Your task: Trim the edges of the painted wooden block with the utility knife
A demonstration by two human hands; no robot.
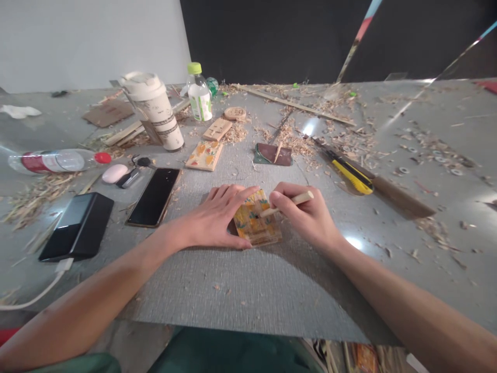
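A small square wooden piece painted yellow with teal and brown marks lies on the grey table. Spread along its left side, my left hand has its thumb at the lower edge and its index finger at the upper edge. In my right hand is a pale wooden stick, pinched between thumb and fingers. The stick slants down to the left, its tip at the painted face. Whether the tip touches is too small to tell.
Left of my hands lie a black phone, a black folded device and a bottle. Farther back stand a cup and a green-capped bottle. A yellow cutter lies right, amid wood shavings.
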